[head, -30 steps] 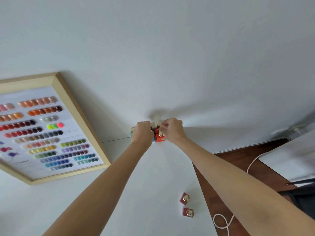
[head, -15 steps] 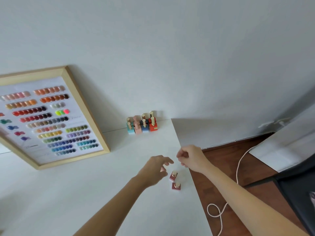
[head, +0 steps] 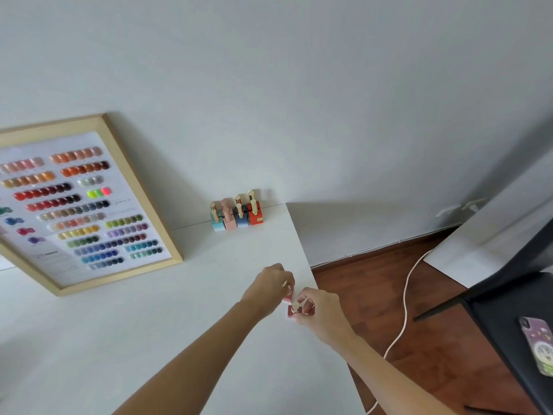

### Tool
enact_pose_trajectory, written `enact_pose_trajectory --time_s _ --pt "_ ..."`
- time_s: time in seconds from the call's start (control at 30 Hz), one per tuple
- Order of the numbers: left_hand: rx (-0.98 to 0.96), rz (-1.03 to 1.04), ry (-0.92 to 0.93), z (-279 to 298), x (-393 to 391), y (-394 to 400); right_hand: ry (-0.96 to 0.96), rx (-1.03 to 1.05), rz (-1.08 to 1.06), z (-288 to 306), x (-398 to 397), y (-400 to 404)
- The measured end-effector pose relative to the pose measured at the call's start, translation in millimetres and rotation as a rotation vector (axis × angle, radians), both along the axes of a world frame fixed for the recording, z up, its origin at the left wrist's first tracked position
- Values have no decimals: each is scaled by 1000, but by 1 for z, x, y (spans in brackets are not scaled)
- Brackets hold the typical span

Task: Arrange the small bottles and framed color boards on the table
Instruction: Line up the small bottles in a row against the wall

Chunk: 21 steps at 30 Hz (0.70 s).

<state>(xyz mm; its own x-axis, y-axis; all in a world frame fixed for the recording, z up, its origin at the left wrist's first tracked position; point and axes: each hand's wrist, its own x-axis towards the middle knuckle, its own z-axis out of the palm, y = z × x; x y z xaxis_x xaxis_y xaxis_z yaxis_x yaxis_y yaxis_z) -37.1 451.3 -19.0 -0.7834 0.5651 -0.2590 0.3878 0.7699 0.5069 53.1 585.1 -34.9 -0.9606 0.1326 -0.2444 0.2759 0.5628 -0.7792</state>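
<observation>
A wood-framed color board leans against the wall at the left of the white table. A tight cluster of small bottles with gold caps, in teal, pink, blue and red, stands at the table's far right corner. Near the right edge, my left hand is closed over a small bottle, mostly hidden, with only a red-pink bit showing under the fingers. My right hand grips a dark red bottle with a gold cap just beside it.
The table's right edge runs close to both hands. Beyond it lie a wooden floor with a white cable, and a dark chair with a phone on its seat.
Both hands came back from the bottle cluster at the far corner to the two red bottles near the right edge and closed on them.
</observation>
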Motion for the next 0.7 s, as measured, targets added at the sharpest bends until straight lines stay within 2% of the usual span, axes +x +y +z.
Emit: enact_pose_trajectory --time_s 0.33,0.7 --pt "-19 -25 97 9 -36 -8 132 21 -3 -9 -19 2" --pt "-121 -60 292 31 -151 8 257 23 -117 0 -118 30"
